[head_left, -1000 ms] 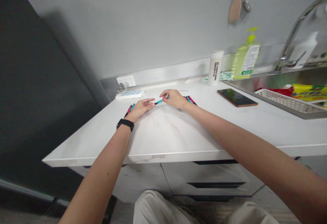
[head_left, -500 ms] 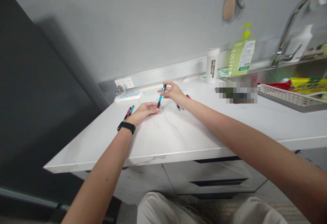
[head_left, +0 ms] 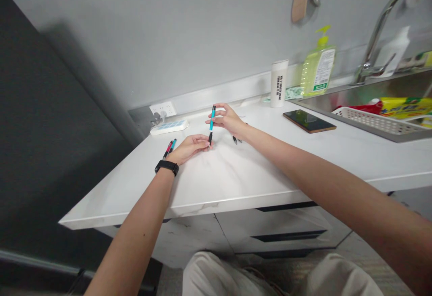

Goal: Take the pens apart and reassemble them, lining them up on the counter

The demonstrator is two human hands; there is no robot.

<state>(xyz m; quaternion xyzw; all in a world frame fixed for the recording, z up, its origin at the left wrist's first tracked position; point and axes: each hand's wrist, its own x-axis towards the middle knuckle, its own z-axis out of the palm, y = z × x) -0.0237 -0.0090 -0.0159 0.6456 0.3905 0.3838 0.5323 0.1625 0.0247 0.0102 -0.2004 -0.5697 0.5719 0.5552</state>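
My right hand (head_left: 227, 119) pinches a teal and black pen (head_left: 211, 123) and holds it nearly upright over the white counter (head_left: 256, 170). My left hand (head_left: 189, 147), with a black band at the wrist, rests on the counter with its fingertips pinching the pen's lower tip. A red pen and a teal pen (head_left: 169, 148) lie just left of my left hand. More pens (head_left: 235, 140) lie under my right wrist, mostly hidden.
A power strip (head_left: 169, 126) lies by the wall socket. A white cylinder (head_left: 279, 83), a green soap bottle (head_left: 317, 72) and a phone (head_left: 309, 121) sit further right. A sink with a white rack (head_left: 378, 120) and a tap is at the far right.
The pen was lying level between both hands; my right hand has raised its end until the pen stands nearly upright. My left hand stayed low at the pen's lower tip.
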